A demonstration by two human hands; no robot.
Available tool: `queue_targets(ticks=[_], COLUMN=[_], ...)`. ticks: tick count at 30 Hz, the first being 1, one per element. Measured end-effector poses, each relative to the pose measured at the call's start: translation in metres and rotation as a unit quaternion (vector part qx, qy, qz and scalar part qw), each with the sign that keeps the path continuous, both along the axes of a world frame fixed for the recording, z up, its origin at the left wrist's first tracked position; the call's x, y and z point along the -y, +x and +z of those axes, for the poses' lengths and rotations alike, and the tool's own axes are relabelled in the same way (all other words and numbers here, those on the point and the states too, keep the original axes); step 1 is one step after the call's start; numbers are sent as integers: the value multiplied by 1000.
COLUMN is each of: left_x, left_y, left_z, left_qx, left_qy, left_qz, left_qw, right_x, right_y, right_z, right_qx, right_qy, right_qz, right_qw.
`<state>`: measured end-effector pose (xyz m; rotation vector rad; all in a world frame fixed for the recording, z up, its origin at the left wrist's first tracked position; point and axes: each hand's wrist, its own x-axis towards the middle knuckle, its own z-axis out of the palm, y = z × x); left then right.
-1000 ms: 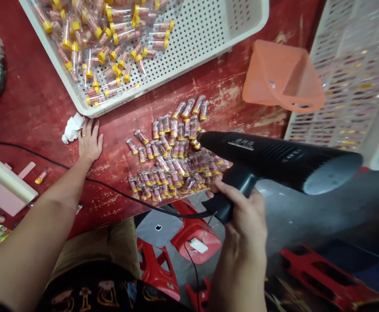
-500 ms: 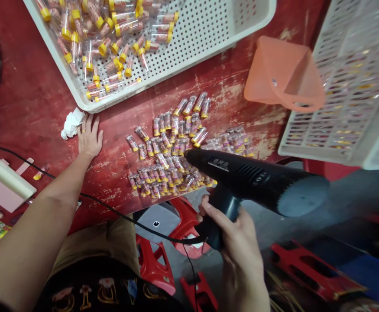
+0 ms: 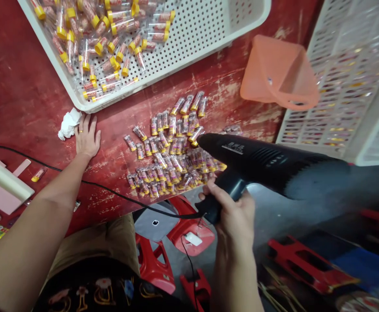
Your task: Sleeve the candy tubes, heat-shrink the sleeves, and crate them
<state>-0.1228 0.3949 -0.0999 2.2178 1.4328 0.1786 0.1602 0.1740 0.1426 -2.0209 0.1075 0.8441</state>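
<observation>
My right hand [image 3: 233, 206] is wrapped round the handle of a black heat gun or hair dryer [image 3: 257, 158], its nozzle pointing left over the table. Below and beside the nozzle lie many small clear tubes [image 3: 163, 160] with yellow ends and printed wraps, spread in loose rows and partly hidden by the tool. My left hand [image 3: 88, 138] lies flat on the red table [image 3: 118, 130] with its fingers spread. Its fingertips are at a crumpled white tissue [image 3: 69, 123], beside the corner of a white perforated tray [image 3: 189, 65].
Yellow-capped tubes [image 3: 111, 43] fill the tray's left part. An orange scoop [image 3: 267, 73] and a white slatted crate [image 3: 332, 112] are to the right. A black cord [image 3: 118, 195] crosses under my left forearm. Red stools [image 3: 157, 264] stand below the table edge.
The black blower has moved up and to the right in my right hand, uncovering more tubes near the table edge. My left hand stays flat; the view has shifted slightly.
</observation>
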Motion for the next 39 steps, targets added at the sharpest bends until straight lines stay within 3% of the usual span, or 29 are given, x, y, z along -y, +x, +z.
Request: queue_targets(ticks=[6,12,16,21,28,33,39], left_x=[0,-2,-4,-8,-6,-2,2], left_y=[1,3,11,20,20,10,1], left_z=[0,5,19,30,30,19,8], left_qx=[-2,-10,2,2,-30,-46,-29], left_qy=[-1,0,-14,12,39,-7,-4], left_qz=[1,5,16,10,17,7,4], left_qw=[1000,1000,1000,1000,999,999,1000], right_x=[-11,-8,-10,-16,-10,-2,4], right_y=[10,12,13,15,-4,-15,-28], right_z=[-2,-12,-13,-2,19,26,27], right_qx=[-42,4,37,-89,-161,-118,-158], right_qy=[64,13,-22,46,80,10,-36], right_qz=[16,16,4,38,102,176,194], right_qw=[997,1000,999,994,978,977,967])
